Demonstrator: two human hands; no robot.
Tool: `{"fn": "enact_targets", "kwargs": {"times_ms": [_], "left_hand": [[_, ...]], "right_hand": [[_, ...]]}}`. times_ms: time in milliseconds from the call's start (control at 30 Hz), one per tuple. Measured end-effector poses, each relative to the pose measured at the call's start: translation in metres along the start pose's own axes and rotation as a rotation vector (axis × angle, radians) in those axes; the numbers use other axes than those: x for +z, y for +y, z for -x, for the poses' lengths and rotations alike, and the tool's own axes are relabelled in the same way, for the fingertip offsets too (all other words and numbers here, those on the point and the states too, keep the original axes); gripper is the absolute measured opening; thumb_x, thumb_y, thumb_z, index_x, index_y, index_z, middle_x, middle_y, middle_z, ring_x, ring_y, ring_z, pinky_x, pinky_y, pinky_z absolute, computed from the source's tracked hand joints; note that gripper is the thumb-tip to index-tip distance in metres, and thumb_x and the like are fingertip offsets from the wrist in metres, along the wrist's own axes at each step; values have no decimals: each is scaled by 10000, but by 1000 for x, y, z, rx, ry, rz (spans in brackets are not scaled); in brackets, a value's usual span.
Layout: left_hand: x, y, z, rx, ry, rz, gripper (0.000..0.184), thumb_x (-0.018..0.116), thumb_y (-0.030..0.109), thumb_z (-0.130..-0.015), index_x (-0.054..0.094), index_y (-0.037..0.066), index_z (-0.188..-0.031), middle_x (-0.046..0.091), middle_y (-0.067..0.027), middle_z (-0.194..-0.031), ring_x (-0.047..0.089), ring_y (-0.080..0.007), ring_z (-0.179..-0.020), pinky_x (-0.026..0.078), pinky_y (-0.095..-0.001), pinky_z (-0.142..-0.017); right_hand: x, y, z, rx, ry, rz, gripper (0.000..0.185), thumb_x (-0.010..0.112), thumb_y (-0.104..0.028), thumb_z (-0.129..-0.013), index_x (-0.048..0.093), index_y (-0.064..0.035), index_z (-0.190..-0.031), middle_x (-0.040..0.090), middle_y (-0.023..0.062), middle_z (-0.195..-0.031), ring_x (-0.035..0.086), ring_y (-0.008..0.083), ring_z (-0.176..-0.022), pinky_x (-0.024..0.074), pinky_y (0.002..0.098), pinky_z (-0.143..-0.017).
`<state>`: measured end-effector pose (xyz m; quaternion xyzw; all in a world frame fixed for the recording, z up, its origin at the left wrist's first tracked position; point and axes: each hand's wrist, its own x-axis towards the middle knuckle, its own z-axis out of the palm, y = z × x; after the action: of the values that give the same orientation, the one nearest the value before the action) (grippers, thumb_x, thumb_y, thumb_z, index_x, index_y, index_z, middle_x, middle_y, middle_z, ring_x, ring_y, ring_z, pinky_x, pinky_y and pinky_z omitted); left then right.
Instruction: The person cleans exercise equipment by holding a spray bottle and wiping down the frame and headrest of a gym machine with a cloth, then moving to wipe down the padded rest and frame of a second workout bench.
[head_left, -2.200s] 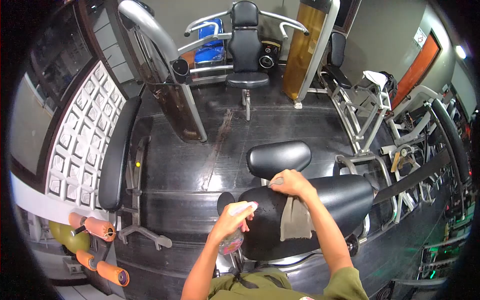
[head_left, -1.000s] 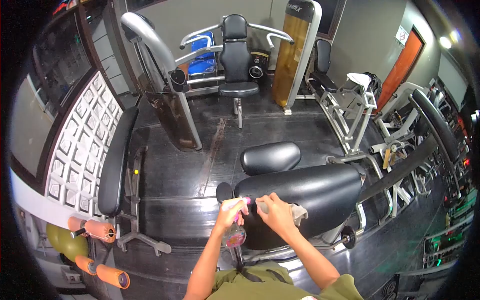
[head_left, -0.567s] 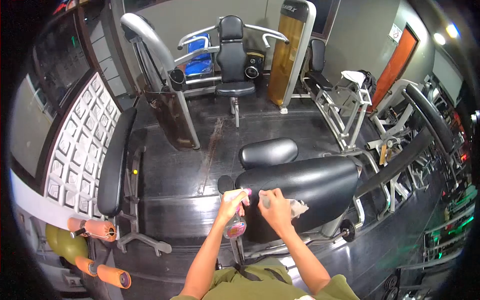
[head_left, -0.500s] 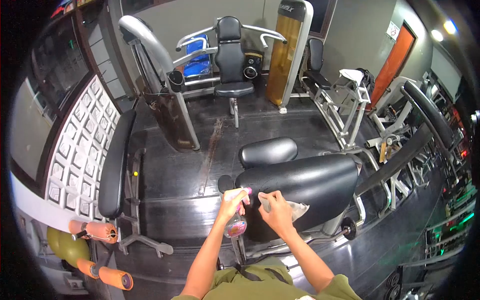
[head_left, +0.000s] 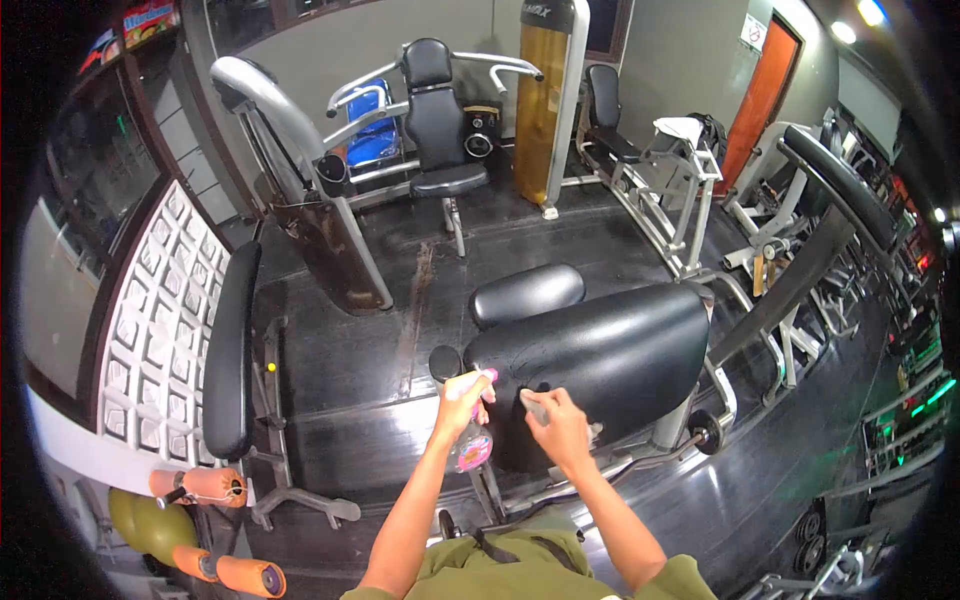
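Observation:
My left hand (head_left: pixel 462 402) is wrapped round the neck of a clear spray bottle (head_left: pixel 473 452) with a pink nozzle and a pink label. The bottle hangs upright beside the near left end of a black padded bench (head_left: pixel 610 350). In my right hand (head_left: pixel 560 425) is a pale grey cloth (head_left: pixel 537 408), bunched under the fingers and mostly hidden by them. That hand is over the left part of the bench pad, seemingly pressing the cloth on it. Faint marks show on the pad near the cloth.
A smaller black pad (head_left: pixel 528 295) sits just beyond the bench. A curled barbell (head_left: pixel 630 462) with a weight plate lies along its near side. Another bench (head_left: pixel 232 350) stands left, near orange foam rollers (head_left: pixel 250 575) and a green exercise ball (head_left: pixel 150 525). A seated press machine (head_left: pixel 440 140) is ahead.
My right hand has shifted slightly, and the cloth's loose end, which stuck out to the right, is now mostly hidden behind the hand. The view has turned slightly. The bottle stays in my left hand.

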<state>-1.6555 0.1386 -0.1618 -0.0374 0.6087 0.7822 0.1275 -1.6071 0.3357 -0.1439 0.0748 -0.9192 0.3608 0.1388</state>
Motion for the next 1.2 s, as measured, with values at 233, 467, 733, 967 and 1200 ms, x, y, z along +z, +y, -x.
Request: {"fn": "enact_targets", "kwargs": {"times_ms": [233, 467, 733, 967, 1200], "left_hand": [[16, -13, 22, -11, -73, 15, 301, 620, 241, -944, 663, -7, -779, 624, -83, -663, 543, -145, -388, 448, -270, -390], [24, -14, 29, 4, 9, -119, 345, 611, 278, -936, 638, -5, -739, 622, -93, -662, 555, -151, -408, 448, -270, -417], [24, -31, 43, -15, 85, -142, 335, 610, 259, -942, 636, -13, -749, 620, -88, -658, 557, -150, -412, 446, -272, -418], [26, -50, 55, 65, 32, -152, 282, 600, 233, -947, 649, -29, -854, 637, -101, -722, 565, -150, -438, 483, -284, -453], [30, -46, 65, 74, 98, -173, 285, 588, 239, -960, 639, -31, -884, 641, -100, -746, 569, -145, -446, 485, -279, -464]], "right_hand": [[-11, 15, -10, 119, 236, -14, 315, 732, -101, -765, 686, -138, -1074, 622, 120, -958, 653, 344, -856, 533, 421, -755], [1, 24, 23, 5, 75, -85, 360, 777, -88, -718, 706, -159, -1065, 634, 83, -915, 663, 292, -833, 539, 386, -730], [15, 21, 21, 95, 245, -197, 309, 757, -65, -733, 702, -104, -1034, 642, 93, -961, 666, 307, -859, 534, 388, -745], [-2, 46, 33, 69, 179, -182, 313, 768, -65, -712, 712, -115, -1016, 646, 88, -925, 670, 288, -821, 539, 373, -715], [18, 45, 36, 91, 279, -213, 273, 769, -77, -713, 657, -77, -961, 636, 106, -971, 660, 321, -871, 531, 399, -746]]}}
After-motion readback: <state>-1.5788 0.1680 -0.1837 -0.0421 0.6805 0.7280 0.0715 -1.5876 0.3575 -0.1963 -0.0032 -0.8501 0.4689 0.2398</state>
